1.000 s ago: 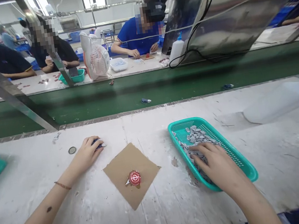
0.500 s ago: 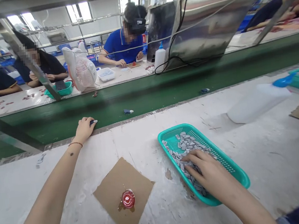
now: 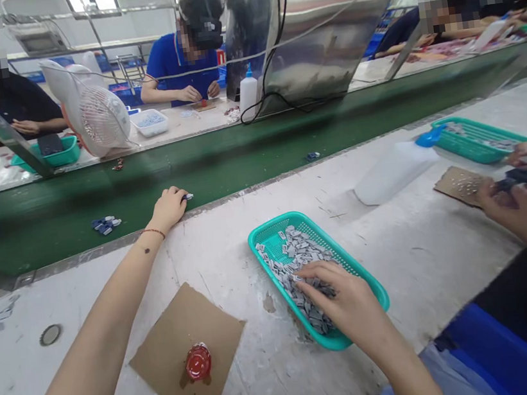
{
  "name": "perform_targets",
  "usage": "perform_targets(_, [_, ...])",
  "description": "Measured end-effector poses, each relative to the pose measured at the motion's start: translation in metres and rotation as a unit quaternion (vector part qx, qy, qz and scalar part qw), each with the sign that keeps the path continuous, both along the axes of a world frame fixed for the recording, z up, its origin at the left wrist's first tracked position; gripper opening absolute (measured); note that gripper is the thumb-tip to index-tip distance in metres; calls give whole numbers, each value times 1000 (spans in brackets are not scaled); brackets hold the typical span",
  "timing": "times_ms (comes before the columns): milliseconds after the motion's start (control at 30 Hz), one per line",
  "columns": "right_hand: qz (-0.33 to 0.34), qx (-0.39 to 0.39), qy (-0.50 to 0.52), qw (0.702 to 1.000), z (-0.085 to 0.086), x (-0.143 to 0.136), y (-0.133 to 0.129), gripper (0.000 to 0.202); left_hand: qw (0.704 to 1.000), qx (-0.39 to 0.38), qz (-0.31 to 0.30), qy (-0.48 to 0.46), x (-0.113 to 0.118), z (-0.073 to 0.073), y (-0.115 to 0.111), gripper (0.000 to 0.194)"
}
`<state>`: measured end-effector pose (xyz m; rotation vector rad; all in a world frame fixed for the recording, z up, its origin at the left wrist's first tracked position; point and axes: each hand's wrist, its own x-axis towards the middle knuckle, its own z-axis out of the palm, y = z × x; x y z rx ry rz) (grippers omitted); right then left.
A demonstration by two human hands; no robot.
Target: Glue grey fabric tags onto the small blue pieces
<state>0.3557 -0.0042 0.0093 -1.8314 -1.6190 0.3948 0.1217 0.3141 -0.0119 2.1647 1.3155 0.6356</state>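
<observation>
My left hand (image 3: 171,208) reaches over the near edge of the green belt. Its fingers are closed at a small dark-blue and white piece (image 3: 188,196) that peeks out at the fingertips. Over a turquoise basket (image 3: 377,286) of small grey pieces (image 3: 307,250), my right hand (image 3: 341,291) has thumb and forefinger pinched on a small grey piece (image 3: 297,277). Between my arms, a brown cardboard square (image 3: 162,353) carries a red round cap-like dish (image 3: 198,362) with wet-looking contents.
Small dark-blue and white pieces (image 3: 106,225) lie clustered on the green belt (image 3: 219,158). A white bottle with blue cap (image 3: 393,170) lies beyond my basket. At right, a co-worker's hands (image 3: 511,203) handle dark pieces near another turquoise basket (image 3: 475,147). Other people sit across the belt.
The view has turned right, bringing a co-worker's hands in. My left hand has moved right along the belt edge, uncovering the cluster. My right fingers have drawn together over the basket.
</observation>
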Motion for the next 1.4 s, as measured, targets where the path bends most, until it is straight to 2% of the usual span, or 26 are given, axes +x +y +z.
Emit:
perform_targets(133, [-54,13,78,995,2,-7,-8,21,986,-80,70,-129,-3,10,-17,20])
perform_targets(233, [-69,34,122,990,7,-19,-11,21,953,-165,93,-236,-16,18,-50,29])
perform_targets(333, [-27,62,149,987,12,-46,-14,14,917,-242,83,-308,-38,25,-99,28])
perform_targets(400, [25,63,156,985,12,-69,-14,12,876,-313,79,-358,-57,29,-134,26])
perform_targets(500, [94,49,126,986,0,-101,-14,17,802,-402,94,-432,-87,34,-184,17])
perform_targets(533, [110,46,108,987,-6,-109,-15,18,788,-412,107,-445,-97,35,-199,15])
perform_targets(667, [125,66,37,989,-34,-119,-26,23,770,-403,182,-461,-130,37,-251,27])
perform_targets(800, [133,86,-21,987,-44,-116,-42,24,752,-402,235,-466,-145,30,-292,38])
perform_targets(867, [144,81,-38,986,-43,-116,-46,23,759,-390,252,-457,-147,23,-307,42])
perform_targets(1000, [145,60,-56,986,-40,-117,-44,21,790,-349,256,-434,-142,9,-329,40])
perform_targets(1100, [145,35,-70,986,-35,-117,-36,23,786,-351,247,-444,-136,0,-341,35])
perform_targets(1233, [187,-2,-24,982,-11,-128,-20,23,765,-346,241,-487,-128,-11,-353,27])
perform_targets(1333, [203,-19,13,979,6,-139,-8,19,769,-328,235,-495,-123,-15,-358,25])
perform_targets(1400, [198,-36,2,979,9,-143,-3,18,774,-320,235,-494,-121,-15,-359,24])
